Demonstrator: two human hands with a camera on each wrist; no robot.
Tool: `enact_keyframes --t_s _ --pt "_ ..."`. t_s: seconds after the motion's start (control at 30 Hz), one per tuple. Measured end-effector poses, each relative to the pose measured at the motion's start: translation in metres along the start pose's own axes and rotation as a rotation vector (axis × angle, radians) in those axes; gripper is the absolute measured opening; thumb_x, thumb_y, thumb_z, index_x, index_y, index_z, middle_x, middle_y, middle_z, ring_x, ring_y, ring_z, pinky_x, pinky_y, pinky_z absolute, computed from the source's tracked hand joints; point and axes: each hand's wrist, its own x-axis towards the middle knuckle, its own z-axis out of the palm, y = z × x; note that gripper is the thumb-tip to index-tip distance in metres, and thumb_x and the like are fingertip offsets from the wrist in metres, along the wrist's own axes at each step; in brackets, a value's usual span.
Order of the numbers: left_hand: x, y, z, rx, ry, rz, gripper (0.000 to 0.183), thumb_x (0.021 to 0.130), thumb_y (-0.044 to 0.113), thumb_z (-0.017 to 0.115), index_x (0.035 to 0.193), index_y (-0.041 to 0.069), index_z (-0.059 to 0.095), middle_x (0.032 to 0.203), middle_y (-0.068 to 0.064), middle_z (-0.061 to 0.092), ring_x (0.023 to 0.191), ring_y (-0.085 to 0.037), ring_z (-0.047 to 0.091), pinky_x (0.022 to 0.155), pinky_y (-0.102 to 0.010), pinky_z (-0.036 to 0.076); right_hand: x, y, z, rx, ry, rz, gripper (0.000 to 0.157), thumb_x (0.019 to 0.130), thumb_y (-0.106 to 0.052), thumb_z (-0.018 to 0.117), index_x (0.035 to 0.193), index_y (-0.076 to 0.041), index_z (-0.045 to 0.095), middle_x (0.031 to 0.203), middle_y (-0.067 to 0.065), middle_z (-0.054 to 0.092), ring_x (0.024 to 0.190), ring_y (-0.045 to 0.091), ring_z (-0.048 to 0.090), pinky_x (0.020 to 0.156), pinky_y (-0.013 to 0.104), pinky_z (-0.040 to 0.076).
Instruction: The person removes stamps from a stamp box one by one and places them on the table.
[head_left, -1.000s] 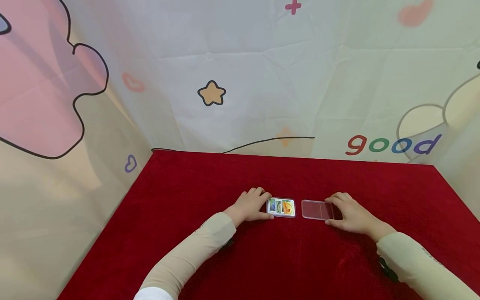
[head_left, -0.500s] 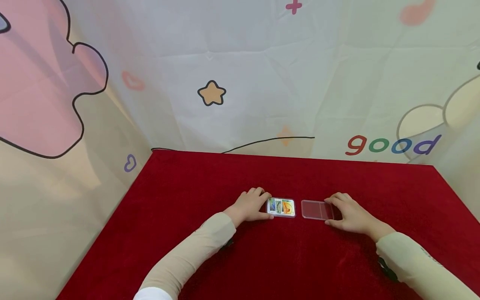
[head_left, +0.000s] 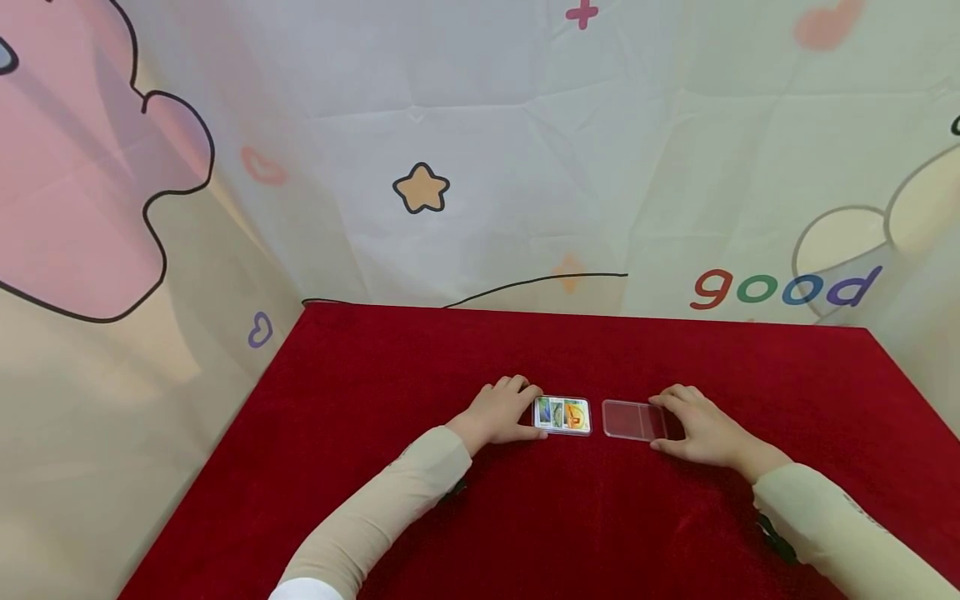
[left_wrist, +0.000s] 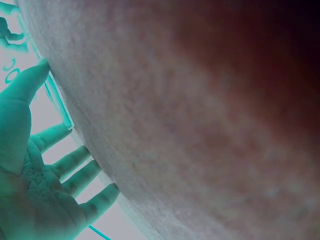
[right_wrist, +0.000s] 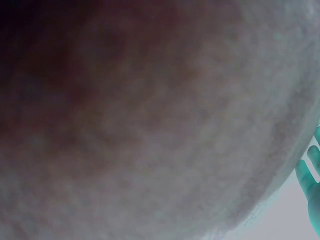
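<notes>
In the head view two small flat pieces lie side by side on red cloth, a narrow gap between them. On the left is a clear-edged plastic card case (head_left: 562, 415) with a colourful picture card showing in it. My left hand (head_left: 501, 411) grips its left end, thumb at the near edge and index finger at the far edge. On the right lies an empty-looking clear plastic case half (head_left: 630, 420); a line crosses it. My right hand (head_left: 701, 427) holds its right end the same way. In the left wrist view, the left thumb and index fingertip meet the case edge (left_wrist: 60, 107).
A red plush cloth (head_left: 420, 358) covers the table. Behind it hangs a pale printed curtain (head_left: 510, 167) with a star and the word "good". Blurred cloth fills most of both wrist views.
</notes>
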Motion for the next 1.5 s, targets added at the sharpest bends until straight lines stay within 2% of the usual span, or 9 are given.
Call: enact_keyframes --t_s 0.33,0.57,0.83,1.0,1.2,1.5 --pt "0.000 -0.001 -0.001 -0.012 0.009 -0.003 0.067 0.084 0.056 0.062 0.139 0.021 0.046 0.136 -0.004 0.046 0.124 -0.020 0.043 0.098 -0.040 0.041 0.000 -0.002 -0.003 -0.001 -0.027 0.030 0.062 0.074 -0.025 0.077 0.121 0.008 0.055 0.110 0.014 0.057 0.099 0.026 0.051 0.081 0.045 0.048" --pt "0.000 -0.002 0.001 -0.016 0.005 -0.008 0.067 0.084 0.056 0.063 0.139 0.021 0.047 0.136 -0.004 0.046 0.124 -0.020 0.043 0.099 -0.040 0.041 0.001 -0.004 -0.004 0.007 -0.049 0.054 0.065 0.076 -0.034 0.076 0.123 0.007 0.054 0.113 0.015 0.056 0.100 0.026 0.050 0.081 0.045 0.049" --pt "-0.002 -0.001 -0.001 -0.013 -0.012 0.000 0.067 0.085 0.056 0.061 0.140 0.021 0.045 0.138 -0.004 0.045 0.126 -0.020 0.042 0.099 -0.039 0.041 0.003 -0.004 -0.004 -0.018 0.074 0.044 0.059 0.078 -0.030 0.075 0.124 0.003 0.056 0.115 0.016 0.058 0.106 0.032 0.051 0.089 0.055 0.045" --pt "-0.003 -0.001 -0.005 -0.011 -0.017 0.000 0.067 0.085 0.056 0.061 0.140 0.021 0.045 0.138 -0.004 0.045 0.126 -0.019 0.042 0.099 -0.039 0.041 0.008 -0.009 -0.005 -0.050 0.131 -0.002 0.051 0.078 -0.027 0.075 0.119 0.000 0.060 0.111 0.014 0.060 0.102 0.030 0.053 0.086 0.053 0.047" --pt "-0.002 -0.003 -0.002 -0.018 -0.010 0.001 0.067 0.085 0.056 0.062 0.140 0.022 0.045 0.137 -0.003 0.045 0.125 -0.019 0.042 0.099 -0.039 0.041 0.016 -0.021 -0.004 -0.097 0.217 -0.026 0.045 0.076 -0.026 0.076 0.113 -0.002 0.064 0.106 0.013 0.062 0.098 0.029 0.054 0.083 0.051 0.049" --pt "0.000 -0.003 0.001 -0.013 -0.008 -0.002 0.067 0.085 0.057 0.061 0.140 0.022 0.045 0.137 -0.003 0.045 0.125 -0.018 0.042 0.099 -0.037 0.041 0.026 -0.036 -0.004 -0.107 0.231 -0.039 0.041 0.075 -0.024 0.075 0.110 -0.005 0.065 0.103 0.011 0.062 0.093 0.027 0.055 0.080 0.049 0.046"
